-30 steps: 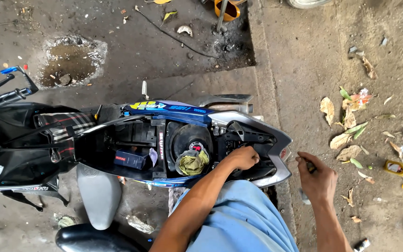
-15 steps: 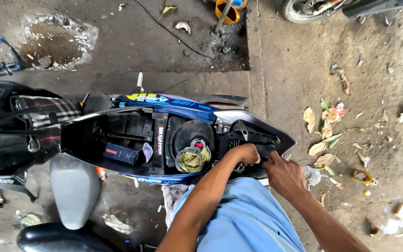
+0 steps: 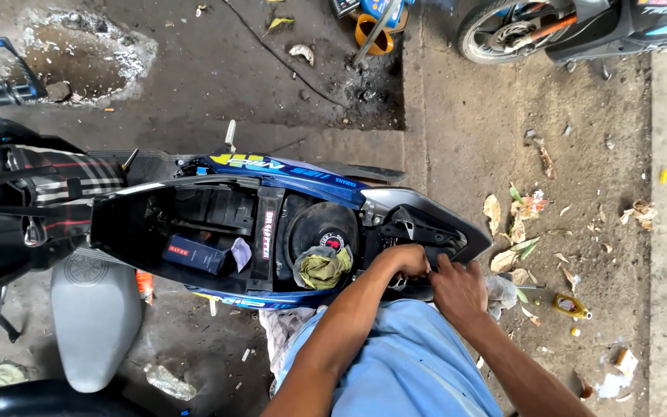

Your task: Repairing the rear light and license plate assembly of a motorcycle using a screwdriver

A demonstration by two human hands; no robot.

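Note:
A blue scooter [image 3: 287, 166] stands below me with its grey seat [image 3: 94, 309] swung aside and the under-seat box [image 3: 202, 208] open. A yellow-green rag [image 3: 322, 268] lies by the round filler cap. A small dark box with a red label [image 3: 194, 253] rests in the compartment. My left hand [image 3: 404, 259] curls its fingers over the black tail panel [image 3: 426, 224] at the scooter's rear. My right hand [image 3: 457, 287] sits right beside it, fingertips bunched against the same panel edge; what they pinch is hidden.
Another motorcycle's wheel [image 3: 503, 31] stands at the top right. Dry leaves [image 3: 515, 220] and a small yellow bottle [image 3: 570, 306] litter the ground to the right. An ash-rimmed hole [image 3: 71, 62] is at top left, an orange container [image 3: 372, 29] at the top. A plaid cloth [image 3: 67, 185] lies at the left.
My right hand has moved left from beside the scooter's tail to join the left hand on the tail panel. The left hand stays in place. My view has shifted.

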